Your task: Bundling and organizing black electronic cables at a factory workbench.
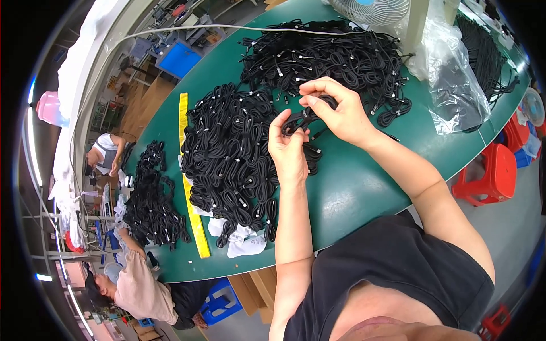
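Between my two hands, a coiled black cable (301, 120) is held up above the green table (352, 187). My left hand (288, 149) closes its fingers and thumb around the lower part of the coil. My right hand (339, 111) pinches the upper end of the same coil, thumb against fingers. Just left of my left hand lies a broad pile of bundled black cables (227, 153) with light metal plugs. Beyond my hands spreads another heap of black cables (324, 57), looser and more tangled.
A yellow strip (192, 182) divides the table; left of it lies a smaller cable pile (153, 199). Clear plastic bags (455, 85) and a fan (372, 8) stand at the far right. A red stool (490, 173) is beside the table. Two people sit at the left.
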Tool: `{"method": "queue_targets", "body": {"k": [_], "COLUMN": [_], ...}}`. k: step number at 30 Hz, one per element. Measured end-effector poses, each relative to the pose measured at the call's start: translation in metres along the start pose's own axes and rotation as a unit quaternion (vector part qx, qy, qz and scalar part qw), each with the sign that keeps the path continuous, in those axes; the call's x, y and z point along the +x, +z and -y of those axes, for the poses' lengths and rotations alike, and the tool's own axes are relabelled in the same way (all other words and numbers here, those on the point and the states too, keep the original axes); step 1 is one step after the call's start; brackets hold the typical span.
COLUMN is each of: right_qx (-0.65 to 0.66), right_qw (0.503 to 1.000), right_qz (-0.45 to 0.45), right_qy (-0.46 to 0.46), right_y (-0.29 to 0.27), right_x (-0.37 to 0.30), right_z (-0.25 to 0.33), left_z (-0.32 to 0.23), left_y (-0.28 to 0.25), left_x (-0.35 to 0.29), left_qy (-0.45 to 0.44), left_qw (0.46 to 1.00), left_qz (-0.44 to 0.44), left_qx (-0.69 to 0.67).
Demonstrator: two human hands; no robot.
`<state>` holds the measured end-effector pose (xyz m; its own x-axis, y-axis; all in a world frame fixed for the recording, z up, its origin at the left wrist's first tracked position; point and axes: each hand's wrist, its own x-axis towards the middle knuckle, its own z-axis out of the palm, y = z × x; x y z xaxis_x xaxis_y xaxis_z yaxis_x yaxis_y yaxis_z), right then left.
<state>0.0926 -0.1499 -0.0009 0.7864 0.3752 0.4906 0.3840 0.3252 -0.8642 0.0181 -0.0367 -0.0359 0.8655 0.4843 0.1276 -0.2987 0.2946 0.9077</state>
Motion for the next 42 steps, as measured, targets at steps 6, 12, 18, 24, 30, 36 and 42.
{"method": "queue_targets", "body": {"k": [6,12,18,24,30,36,42], "right_qx": [-0.135,0.01,-0.154,-0.157,-0.169,-0.328,-0.242], "right_qw": [0.98,0.977,0.986,0.985,0.981,0.937,0.958], "right_qz": [0.108,0.13,0.053,0.017,0.073,0.094,0.148], "right_qy": [0.102,0.166,-0.025,-0.073,-0.058,-0.079,-0.036], "right_y": [-0.006,0.013,0.009,-0.005,-0.015,-0.02,-0.028], "right_x": [0.004,-0.011,-0.011,-0.004,-0.001,-0.004,0.005], "right_z": [0.002,0.005,0.02,0.024,0.02,0.024,0.023], "left_z": [-0.027,-0.021,-0.02,-0.019,-0.016,-0.023,-0.023], "left_y": [-0.007,-0.007,-0.001,0.001,0.004,0.007,0.009], "left_x": [0.001,-0.002,-0.002,-0.004,-0.007,-0.013,-0.013], "left_qy": [0.118,0.031,0.015,-0.053,-0.046,-0.001,-0.011], "left_qw": [0.986,0.99,0.988,0.984,0.987,0.978,0.974], "left_qz": [0.011,0.068,0.079,0.125,0.156,0.147,0.171], "left_qx": [-0.114,-0.117,-0.134,-0.117,-0.015,0.148,0.145]}}
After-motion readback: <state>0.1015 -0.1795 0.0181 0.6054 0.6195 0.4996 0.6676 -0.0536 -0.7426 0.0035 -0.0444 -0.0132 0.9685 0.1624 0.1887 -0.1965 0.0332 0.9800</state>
